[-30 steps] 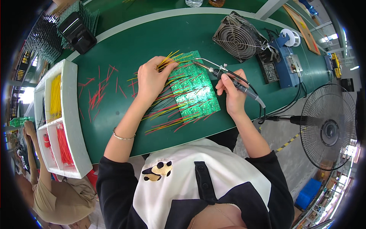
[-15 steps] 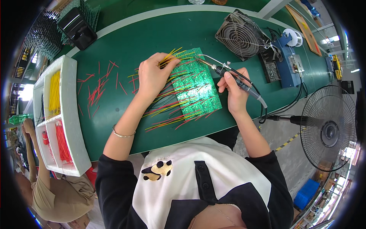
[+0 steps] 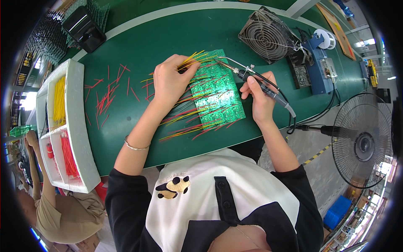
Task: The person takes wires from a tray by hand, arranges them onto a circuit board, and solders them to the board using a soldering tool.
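Note:
A green circuit board panel [image 3: 218, 98] lies on the green bench in front of me. Red, yellow and black wires stick out from it toward the left. My left hand [image 3: 173, 77] pinches a bunch of yellow wires [image 3: 195, 58] over the panel's far left edge. In my right hand [image 3: 261, 94] is a soldering iron [image 3: 252, 80], held like a pen. Its tip, with a thin metal solder-feed tube [image 3: 235, 61] alongside, is close to the panel's far edge near the yellow wire ends. Whether the tip touches the board, I cannot tell.
Loose red wires [image 3: 107, 98] lie left of the panel. A white foam tray [image 3: 90, 147] holds yellow and red wires. A square fan [image 3: 266, 40] and blue solder feeder [image 3: 317, 67] stand back right. A standing fan [image 3: 363, 143] is at right; a co-worker [image 3: 69, 214] sits left.
The iron's tip has shifted slightly at the panel's far edge. The panel has turned or slid a little. Both hands keep their grips.

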A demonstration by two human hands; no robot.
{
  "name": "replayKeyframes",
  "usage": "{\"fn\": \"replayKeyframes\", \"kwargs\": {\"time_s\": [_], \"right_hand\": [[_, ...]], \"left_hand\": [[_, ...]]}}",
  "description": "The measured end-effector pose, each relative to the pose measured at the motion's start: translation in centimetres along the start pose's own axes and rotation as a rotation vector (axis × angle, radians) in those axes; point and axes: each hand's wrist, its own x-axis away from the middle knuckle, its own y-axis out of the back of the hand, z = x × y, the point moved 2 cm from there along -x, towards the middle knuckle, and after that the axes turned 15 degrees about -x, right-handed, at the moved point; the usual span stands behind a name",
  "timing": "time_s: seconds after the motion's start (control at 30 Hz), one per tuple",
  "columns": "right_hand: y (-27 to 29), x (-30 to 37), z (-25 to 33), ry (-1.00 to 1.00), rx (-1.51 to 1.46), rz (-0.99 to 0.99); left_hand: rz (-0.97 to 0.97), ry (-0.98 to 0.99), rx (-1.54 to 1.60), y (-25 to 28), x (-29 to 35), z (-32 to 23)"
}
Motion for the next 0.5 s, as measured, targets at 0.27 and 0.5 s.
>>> {"fn": "replayKeyframes", "kwargs": {"time_s": [0.27, 0.5], "right_hand": [[0.18, 0.27, 0.09, 0.042, 0.028, -0.024], [0.27, 0.22, 0.09, 0.039, 0.024, -0.021]], "left_hand": [[-0.016, -0.009, -0.025, -0.18, 0.13, -0.02], [-0.011, -0.01, -0.056, -0.04, 0.14, -0.25]]}}
